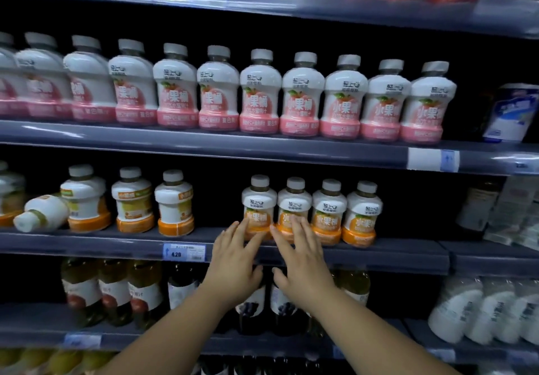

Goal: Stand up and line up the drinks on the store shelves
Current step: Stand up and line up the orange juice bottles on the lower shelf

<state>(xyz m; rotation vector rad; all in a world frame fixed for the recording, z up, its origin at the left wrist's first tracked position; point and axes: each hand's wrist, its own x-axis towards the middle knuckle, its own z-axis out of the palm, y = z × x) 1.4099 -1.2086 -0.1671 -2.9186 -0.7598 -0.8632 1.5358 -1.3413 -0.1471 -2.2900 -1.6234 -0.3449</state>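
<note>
Shelf (pixel 116 243): orange bottles (pixel 361 214) upright, caps up

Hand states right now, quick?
Left hand: open, touching an orange bottle.
Right hand: open, touching the neighbouring orange bottle.

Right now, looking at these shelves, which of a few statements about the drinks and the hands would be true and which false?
1. A tipped bottle lies on its side at the left of the orange row. True.
2. The left hand grips a cap. False: its straight fingers touch the lower part of an upright orange bottle.
3. The pink bottles on the shelf above all stand upright. True.
4. The right hand rests on the price tag. False: its fingers lie against the neighbouring bottle; the tag is left of both hands.
</note>
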